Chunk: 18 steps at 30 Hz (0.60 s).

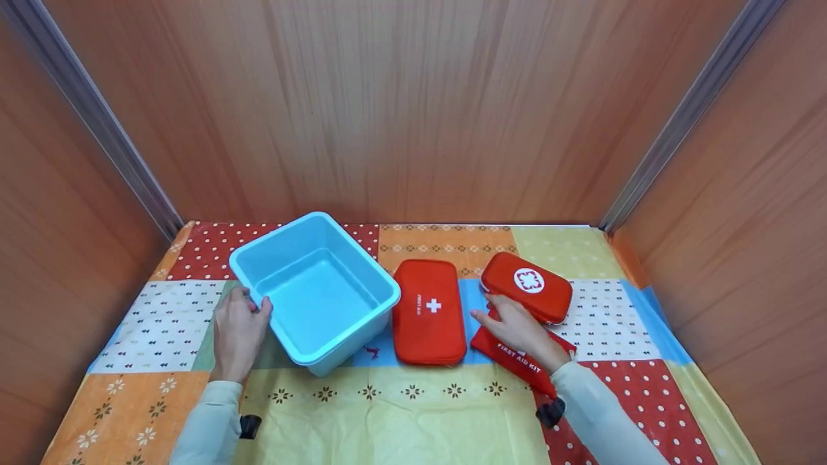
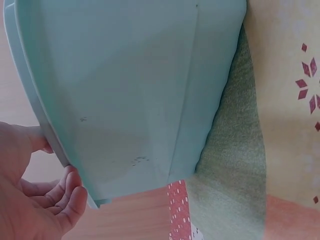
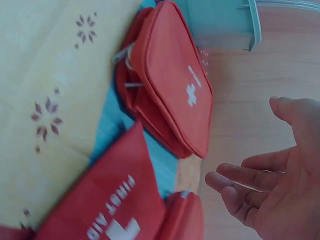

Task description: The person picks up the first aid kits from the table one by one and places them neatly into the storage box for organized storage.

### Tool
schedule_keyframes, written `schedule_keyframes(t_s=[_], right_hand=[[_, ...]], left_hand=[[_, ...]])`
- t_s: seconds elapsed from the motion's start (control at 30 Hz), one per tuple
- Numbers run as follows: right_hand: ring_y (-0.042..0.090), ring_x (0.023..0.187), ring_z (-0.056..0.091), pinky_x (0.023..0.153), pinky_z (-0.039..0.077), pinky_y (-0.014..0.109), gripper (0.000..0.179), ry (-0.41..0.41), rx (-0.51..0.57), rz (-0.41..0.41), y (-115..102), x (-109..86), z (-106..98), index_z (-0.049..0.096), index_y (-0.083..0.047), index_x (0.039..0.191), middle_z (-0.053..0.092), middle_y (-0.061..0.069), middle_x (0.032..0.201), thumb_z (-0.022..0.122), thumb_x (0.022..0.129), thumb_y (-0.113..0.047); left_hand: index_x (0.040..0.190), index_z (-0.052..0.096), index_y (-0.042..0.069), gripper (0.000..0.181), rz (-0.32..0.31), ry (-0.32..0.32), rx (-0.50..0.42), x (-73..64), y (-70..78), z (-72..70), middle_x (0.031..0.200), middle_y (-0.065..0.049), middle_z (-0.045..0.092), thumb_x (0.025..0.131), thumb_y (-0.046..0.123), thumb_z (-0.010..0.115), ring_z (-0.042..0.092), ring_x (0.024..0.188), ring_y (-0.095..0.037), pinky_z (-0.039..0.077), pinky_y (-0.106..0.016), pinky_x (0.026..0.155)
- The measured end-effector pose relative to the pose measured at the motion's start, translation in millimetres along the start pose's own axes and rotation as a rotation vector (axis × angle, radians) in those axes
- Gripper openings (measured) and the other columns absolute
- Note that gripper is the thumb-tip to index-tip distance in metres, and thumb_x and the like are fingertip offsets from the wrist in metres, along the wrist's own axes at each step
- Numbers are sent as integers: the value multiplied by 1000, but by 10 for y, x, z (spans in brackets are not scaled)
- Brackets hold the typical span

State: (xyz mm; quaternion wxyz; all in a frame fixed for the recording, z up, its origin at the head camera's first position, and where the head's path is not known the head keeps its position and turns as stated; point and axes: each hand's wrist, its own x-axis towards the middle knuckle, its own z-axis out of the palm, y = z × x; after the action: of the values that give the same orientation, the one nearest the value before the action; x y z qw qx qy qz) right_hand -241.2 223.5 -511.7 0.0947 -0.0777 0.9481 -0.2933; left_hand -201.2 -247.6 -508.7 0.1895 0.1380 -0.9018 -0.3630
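A light blue plastic basin (image 1: 323, 294) stands turned at an angle left of centre, with nothing inside. My left hand (image 1: 240, 326) pinches its left rim, thumb over the edge and fingers beneath; the left wrist view shows the basin's outer wall (image 2: 125, 100) beside that hand (image 2: 40, 185). My right hand (image 1: 520, 326) holds nothing, its fingers spread over a flat red first aid pouch (image 1: 517, 361). Just past those fingertips lies a rounded red case (image 1: 543, 290) with a white round emblem. Between basin and right hand lies a larger red first aid bag (image 1: 426, 336), upright in the head view.
A patchwork-patterned cloth (image 1: 387, 420) covers the table. Wood-grain panels (image 1: 413, 116) close in the back and both sides, with metal strips at the corners. The larger bag lies right against the basin's right side in the head view.
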Motion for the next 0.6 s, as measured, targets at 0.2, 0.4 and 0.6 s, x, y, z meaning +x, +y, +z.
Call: schedule_keyframes(t_s=[0.2, 0.4, 0.6], right_hand=[[36, 140, 45, 112, 41, 56, 75, -9, 39, 35, 5, 25, 193, 45, -3, 153, 50, 17, 152, 63, 98, -51], [28, 121, 56, 102, 51, 51, 73, -9, 91, 114, -8, 56, 377, 47, -5, 152, 60, 13, 135, 64, 97, -51], [21, 100, 59, 87, 57, 42, 71, 10, 118, 106, -4, 78, 535, 50, 0, 147, 64, 9, 114, 65, 98, -48]], left_hand=[[128, 53, -11, 39, -19, -6, -30, -9, 2, 6, 100, -23, 59, 102, 18, 60, 64, 85, -34, 51, -31, 65], [127, 53, -9, 38, -15, 6, -59, -35, -10, 11, 99, -20, 59, 102, 18, 61, 65, 85, -33, 54, -33, 69], [127, 54, -11, 38, 25, 29, -60, -56, -26, 36, 97, -20, 60, 101, 17, 61, 66, 84, -35, 53, -33, 69]])
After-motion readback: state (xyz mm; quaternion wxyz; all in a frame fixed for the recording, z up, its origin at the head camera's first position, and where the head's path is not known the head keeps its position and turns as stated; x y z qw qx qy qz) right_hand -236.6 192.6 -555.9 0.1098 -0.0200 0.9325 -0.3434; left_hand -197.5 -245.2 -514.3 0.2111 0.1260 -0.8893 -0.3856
